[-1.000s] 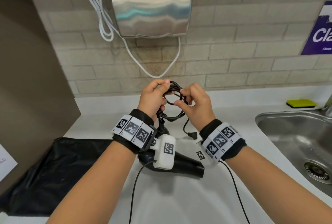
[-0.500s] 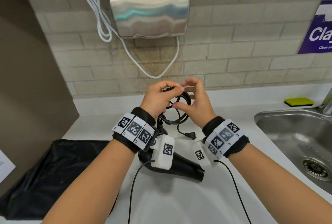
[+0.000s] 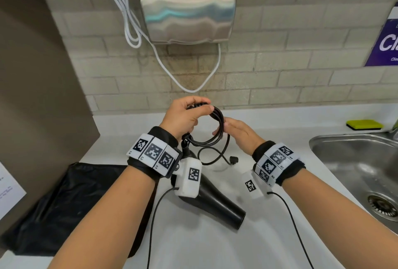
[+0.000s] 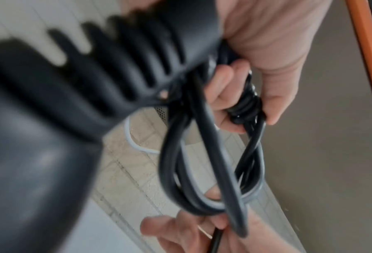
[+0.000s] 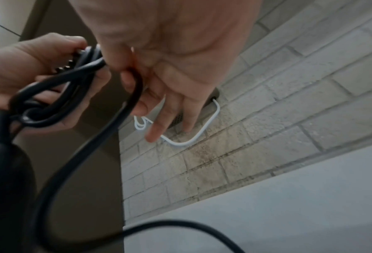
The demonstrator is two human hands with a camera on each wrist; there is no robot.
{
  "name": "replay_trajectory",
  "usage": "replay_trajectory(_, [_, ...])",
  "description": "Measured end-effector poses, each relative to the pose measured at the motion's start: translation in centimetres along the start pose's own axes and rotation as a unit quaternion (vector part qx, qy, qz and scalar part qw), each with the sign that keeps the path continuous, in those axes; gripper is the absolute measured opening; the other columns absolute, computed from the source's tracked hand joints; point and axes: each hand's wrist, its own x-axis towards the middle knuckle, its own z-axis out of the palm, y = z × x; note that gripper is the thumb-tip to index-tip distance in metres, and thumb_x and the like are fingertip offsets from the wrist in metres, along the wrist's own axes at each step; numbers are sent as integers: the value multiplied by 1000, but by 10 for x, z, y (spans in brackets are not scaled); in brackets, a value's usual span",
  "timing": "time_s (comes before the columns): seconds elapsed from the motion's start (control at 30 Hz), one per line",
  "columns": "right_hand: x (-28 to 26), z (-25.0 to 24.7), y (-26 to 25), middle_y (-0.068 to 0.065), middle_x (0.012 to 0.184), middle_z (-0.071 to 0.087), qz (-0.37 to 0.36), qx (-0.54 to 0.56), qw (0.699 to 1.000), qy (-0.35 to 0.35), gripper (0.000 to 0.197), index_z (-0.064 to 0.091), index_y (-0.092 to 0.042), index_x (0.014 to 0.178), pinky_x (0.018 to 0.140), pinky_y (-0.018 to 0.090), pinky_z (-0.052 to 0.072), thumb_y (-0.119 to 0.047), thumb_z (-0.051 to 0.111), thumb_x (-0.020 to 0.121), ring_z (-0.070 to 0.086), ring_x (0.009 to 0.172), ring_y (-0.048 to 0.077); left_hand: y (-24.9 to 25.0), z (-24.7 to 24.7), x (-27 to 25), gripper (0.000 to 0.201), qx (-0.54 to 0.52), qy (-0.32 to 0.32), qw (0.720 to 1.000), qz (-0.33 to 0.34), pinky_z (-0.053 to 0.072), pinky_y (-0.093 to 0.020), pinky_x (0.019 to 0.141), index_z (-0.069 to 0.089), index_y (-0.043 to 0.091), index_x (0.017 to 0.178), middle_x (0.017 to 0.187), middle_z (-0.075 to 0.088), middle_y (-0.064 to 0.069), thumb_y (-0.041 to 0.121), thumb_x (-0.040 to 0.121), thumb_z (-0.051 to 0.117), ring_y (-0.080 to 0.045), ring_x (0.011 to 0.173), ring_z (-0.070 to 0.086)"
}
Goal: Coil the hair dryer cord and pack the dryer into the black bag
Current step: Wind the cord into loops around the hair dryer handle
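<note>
Hair dryer (image 3: 217, 202) lies on the white table (image 3: 269, 236), nozzle toward the viewer, its handle end hidden behind the left wrist camera. Cord (image 3: 217, 122) coiled in several loops, held above the table; left hand (image 3: 183, 118) fingers pinch the bundled loops with the ribbed strain relief. Right hand (image 3: 239, 133) fingers loosely extended, the cord running across them; whether they clamp it cannot be told. Plug (image 3: 233, 159) rests on the table behind the dryer. Black bag (image 3: 71, 208) lies flat at left, partly covered by the left forearm. Wrist views blurred by motion.
</note>
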Motion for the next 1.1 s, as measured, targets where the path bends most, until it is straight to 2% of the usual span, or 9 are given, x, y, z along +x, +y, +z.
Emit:
replay_trajectory(0.1, [6, -1, 1, -2, 65, 55, -8, -39, 999, 23, 21, 50, -19, 73, 71, 28, 42, -27, 39, 89, 54, 64, 1, 0, -2, -1, 10, -2, 3, 1000, -6, 21, -18, 36, 64, 18, 82, 70, 53, -5, 8, 84, 64, -4, 33, 29])
replay_trajectory(0.17, [13, -2, -3, 11, 68, 59, -13, -55, 995, 77, 18, 55, -18, 80, 73, 35, 44, -24, 40, 87, 55, 66, 12, 0, -1, -3, 11, -1, -6, 1000, -6, 21, -19, 37, 62, 18, 82, 69, 54, -4, 8, 84, 63, -4, 33, 28])
replay_trajectory(0.23, [17, -4, -9, 11, 66, 58, -29, -56, 990, 126, 17, 55, -22, 78, 66, 28, 45, -17, 43, 89, 52, 58, 7, 0, 2, -5, 13, 12, -19, 1000, 1, 21, -20, 39, 60, 20, 80, 71, 56, -5, 8, 85, 63, -5, 34, 28])
replay_trajectory(0.3, [20, -6, -14, -4, 63, 52, -48, -62, 983, 167, 23, 53, -23, 75, 58, 18, 44, -9, 45, 91, 48, 52, -1, 1, 4, -6, 15, 39, -29, 999, 8, 24, -21, 41, 57, 22, 78, 71, 57, -1, 10, 85, 63, -5, 35, 29])
replay_trajectory(0.43, [20, -9, -20, -14, 66, 48, -96, -94, 966, 219, 14, 55, -14, 81, 60, 6, 35, -5, 49, 89, 47, 60, -8, 1, 5, -6, 15, 96, -51, 994, 22, 29, -18, 40, 54, 26, 80, 75, 54, 0, 15, 86, 63, -2, 37, 33])
replay_trajectory(0.63, [16, -10, -43, -11, 68, 49, -158, -115, 954, 226, 17, 60, -4, 79, 64, 4, 35, -12, 46, 83, 48, 69, -9, 5, 11, -7, 34, 161, -84, 982, 51, 33, -7, 44, 58, 25, 120, 77, 59, 9, 16, 87, 62, 8, 41, 47])
replay_trajectory(0.8, [6, -9, -47, -12, 72, 55, -164, -50, 966, 196, 13, 59, -13, 85, 61, 4, 40, -9, 47, 87, 53, 69, -8, 6, 13, -7, 22, 109, -42, 992, 48, 30, -1, 40, 67, 9, 108, 54, 54, 20, 7, 87, 61, 9, 37, 46])
replay_trajectory(0.93, [-1, -15, -19, -13, 97, 58, -84, -52, 972, 215, 35, 54, -14, 117, 82, 18, 44, -24, 48, 84, 55, 91, -1, 7, 16, -11, 21, 92, -42, 994, 49, 30, 0, 40, 67, 7, 107, 70, 58, 8, 7, 88, 60, 9, 36, 46])
replay_trajectory(1.1, [-19, -15, 42, 2, 138, 44, 152, -112, 968, 165, 62, 27, -15, 143, 90, 26, 37, -19, 58, 88, 42, 127, 21, 9, 16, -15, 23, 92, -63, 993, 48, 30, 0, 41, 66, 4, 109, 65, 58, 11, 4, 88, 59, 9, 36, 46])
